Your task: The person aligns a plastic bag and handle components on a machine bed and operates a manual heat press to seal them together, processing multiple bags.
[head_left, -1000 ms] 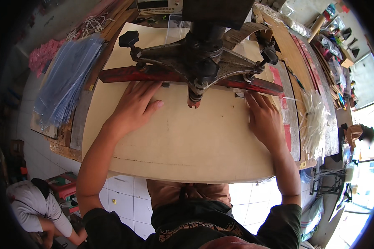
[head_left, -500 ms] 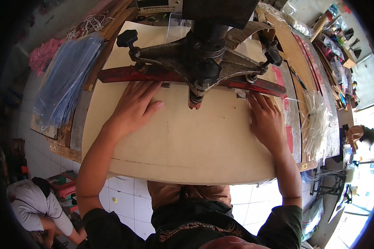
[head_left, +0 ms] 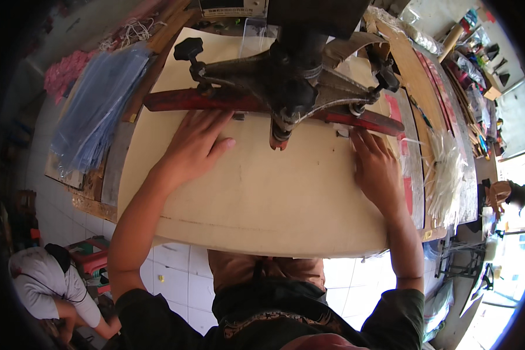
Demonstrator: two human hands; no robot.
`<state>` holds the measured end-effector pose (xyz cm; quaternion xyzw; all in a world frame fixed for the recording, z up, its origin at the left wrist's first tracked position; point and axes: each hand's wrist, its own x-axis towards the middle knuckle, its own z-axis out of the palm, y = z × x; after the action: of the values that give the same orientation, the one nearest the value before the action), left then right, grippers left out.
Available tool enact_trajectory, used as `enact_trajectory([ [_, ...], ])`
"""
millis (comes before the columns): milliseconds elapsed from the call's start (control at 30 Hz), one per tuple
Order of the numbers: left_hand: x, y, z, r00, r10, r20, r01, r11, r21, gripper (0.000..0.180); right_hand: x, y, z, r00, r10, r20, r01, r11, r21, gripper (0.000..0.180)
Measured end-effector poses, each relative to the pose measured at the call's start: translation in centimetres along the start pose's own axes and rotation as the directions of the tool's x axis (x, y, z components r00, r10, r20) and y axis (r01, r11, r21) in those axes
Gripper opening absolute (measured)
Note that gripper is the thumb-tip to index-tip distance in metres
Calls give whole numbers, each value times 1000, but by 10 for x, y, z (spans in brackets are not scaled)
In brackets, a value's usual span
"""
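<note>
A wide tan sheet (head_left: 274, 192) covers the work table in front of me. My left hand (head_left: 193, 146) lies flat on it with the fingers stretched out and the thumb apart; its fingertips reach the long red bar (head_left: 221, 101) and are partly hidden there. Over on the right, my right hand (head_left: 379, 166) rests on the sheet, fingers extended, fingertips just short of the bar's right part. Neither hand grips anything. Above the bar stands a dark metal press head (head_left: 239, 72) with black knobs (head_left: 188, 49). Small dark pieces (head_left: 343, 133) sit along the bar's near side.
A stack of clear bluish plastic bags (head_left: 96, 111) lies on the left, beside pink material (head_left: 64, 73). To the right are a bundle of whitish plastic strips (head_left: 446, 178) and wooden boards. Another person (head_left: 46, 280) bends over at lower left.
The whole picture has shifted slightly with my head. Both hands stay in place on the sheet at the red bar.
</note>
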<state>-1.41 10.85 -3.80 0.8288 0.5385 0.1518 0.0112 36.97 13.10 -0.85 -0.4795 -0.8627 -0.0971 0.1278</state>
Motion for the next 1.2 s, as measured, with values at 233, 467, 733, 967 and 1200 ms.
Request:
enact_trajectory([
  [233,1,0,-3,1000,-7,11,8,1000,-23,62,0,1,1,1000,-15,-3,15,1000,0,53],
  [467,0,2,-2,1000,-14,-15,13,999,-36,60,-2,3,0,1000,-25,7,25,999,20,52],
  [733,-1,3,-8,999,-34,21,36,993,-109,61,-5,13,-25,976,-24,217,-39,958,283,47],
  [967,-35,28,-32,972,-148,183,155,988,-25,65,-11,91,-92,937,31,348,-198,867,457,30],
  [1200,-80,75,-34,957,-275,91,278,960,-29,64,-11,195,-17,989,86,123,-104,983,149,32],
])
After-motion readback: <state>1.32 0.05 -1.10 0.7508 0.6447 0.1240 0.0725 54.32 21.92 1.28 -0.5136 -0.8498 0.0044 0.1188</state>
